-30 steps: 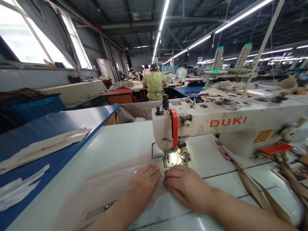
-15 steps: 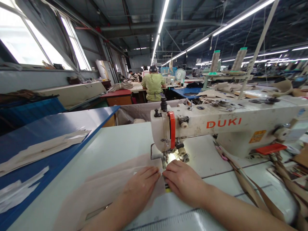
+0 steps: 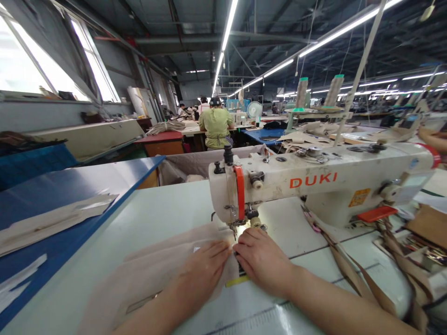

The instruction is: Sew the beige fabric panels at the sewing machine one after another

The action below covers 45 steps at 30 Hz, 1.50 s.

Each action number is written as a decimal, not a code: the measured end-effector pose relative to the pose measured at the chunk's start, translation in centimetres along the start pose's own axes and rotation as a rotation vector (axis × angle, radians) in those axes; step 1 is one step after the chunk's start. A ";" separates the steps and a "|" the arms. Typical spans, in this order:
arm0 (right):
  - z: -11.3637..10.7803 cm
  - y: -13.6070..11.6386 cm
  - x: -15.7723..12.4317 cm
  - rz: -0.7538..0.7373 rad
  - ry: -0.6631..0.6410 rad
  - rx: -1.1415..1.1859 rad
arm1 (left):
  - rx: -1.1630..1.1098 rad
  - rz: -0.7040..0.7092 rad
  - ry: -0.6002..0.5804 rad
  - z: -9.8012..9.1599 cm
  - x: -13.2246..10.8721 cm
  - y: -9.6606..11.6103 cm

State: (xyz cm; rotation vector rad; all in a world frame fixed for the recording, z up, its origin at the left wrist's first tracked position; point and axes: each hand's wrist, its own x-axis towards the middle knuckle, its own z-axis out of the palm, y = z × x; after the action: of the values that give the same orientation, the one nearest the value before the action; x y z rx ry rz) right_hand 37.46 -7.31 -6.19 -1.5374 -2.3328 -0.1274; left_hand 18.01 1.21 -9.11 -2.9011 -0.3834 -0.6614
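A pale beige fabric piece (image 3: 150,270) lies on the sewing table, its right edge near the needle of a white sewing machine (image 3: 272,181). My left hand (image 3: 202,270) rests over the fabric, fingers together and tips gripping its right edge. Close beside it, my right hand (image 3: 260,256) has its fingers bent, tips closed at that same edge just below the presser foot; the thumb is hidden. Partly under my left forearm, the fabric shows a narrow framed slot (image 3: 143,302) with something metallic in it. A lamp lights the needle area behind my right hand.
Beige straps (image 3: 352,274) hang right of my right arm. A blue-edged table (image 3: 70,181) with fabric strips (image 3: 52,221) stands left. A ruler scale (image 3: 254,321) marks the front of the table. A person in green (image 3: 216,123) sits ahead; another person's arm (image 3: 433,137) shows far right.
The view has shifted slightly to the right, so the machine sits further left in it. The machine's thin metal bar by the foot looks lower. Both hands stay at the fabric edge.
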 end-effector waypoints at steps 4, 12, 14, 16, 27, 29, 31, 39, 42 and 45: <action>-0.2 0.5 0.1 0.038 -0.019 -0.017 | -0.002 0.014 0.045 0.4 0.6 -0.5; -0.1 0.9 0.3 0.076 -0.032 -0.042 | -0.111 -0.021 0.089 0.9 1.9 -1.1; -0.1 1.0 0.3 0.072 -0.032 -0.050 | -0.135 -0.036 0.084 1.0 1.8 -1.3; 0.0 1.1 0.4 0.071 -0.037 -0.050 | -0.157 -0.043 0.080 1.1 1.8 -1.5; 0.3 1.1 0.0 0.048 -0.022 -0.045 | -0.165 -0.044 0.087 1.1 1.8 -1.4; 0.3 1.1 0.0 0.049 -0.028 -0.037 | -0.179 -0.057 0.089 1.0 1.8 -1.3; 0.2 1.1 0.1 0.045 -0.036 -0.036 | -0.183 -0.057 0.089 1.0 1.8 -1.3; 0.2 1.1 0.2 0.037 -0.014 -0.085 | -0.130 -0.058 0.034 1.3 2.6 -2.6; 0.0 0.9 0.1 0.047 -0.015 -0.076 | -0.122 -0.074 0.020 1.3 3.1 -2.8; -0.1 0.7 -0.2 0.053 -0.007 -0.048 | -0.133 -0.089 0.004 1.0 2.8 -2.7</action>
State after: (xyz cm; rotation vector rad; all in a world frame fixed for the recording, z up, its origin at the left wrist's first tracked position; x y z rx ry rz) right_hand 38.19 -7.21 -6.23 -1.6231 -2.3083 -0.1665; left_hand 20.08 4.61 -8.54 -3.0220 -0.4887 -0.7324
